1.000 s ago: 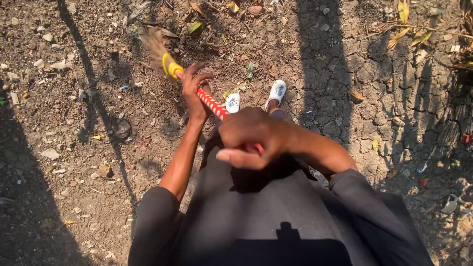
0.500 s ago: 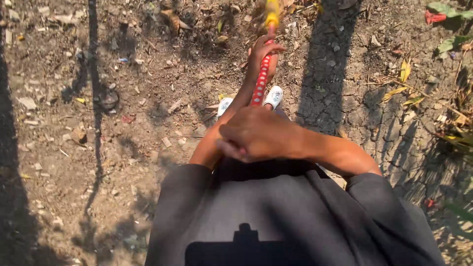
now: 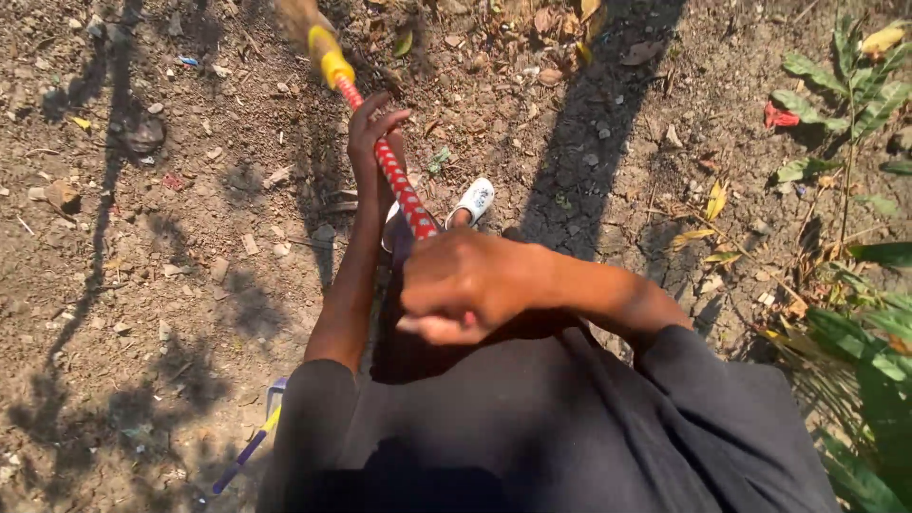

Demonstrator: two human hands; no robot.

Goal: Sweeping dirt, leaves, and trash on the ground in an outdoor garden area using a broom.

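Red scrap (image 3: 781,116), upper right of frame, among green leaves (image 3: 836,76). Broom (image 3: 380,157): red-and-white patterned handle, yellow collar, straw bristles, slanting from centre to upper left over dirt ground (image 3: 142,285). Left hand (image 3: 373,133) wraps the handle mid-length; right hand (image 3: 461,285) fists its near end.

Harsh sunlight, long dark shadows across dirt (image 3: 190,285), motion-blurred broom head (image 3: 302,21).

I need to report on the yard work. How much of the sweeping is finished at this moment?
Little looks done: no swept patch or pile shows. In hand: both hands grip the broom, left hand low, right hand at its top. Left: dry leaves and scraps on the dirt.
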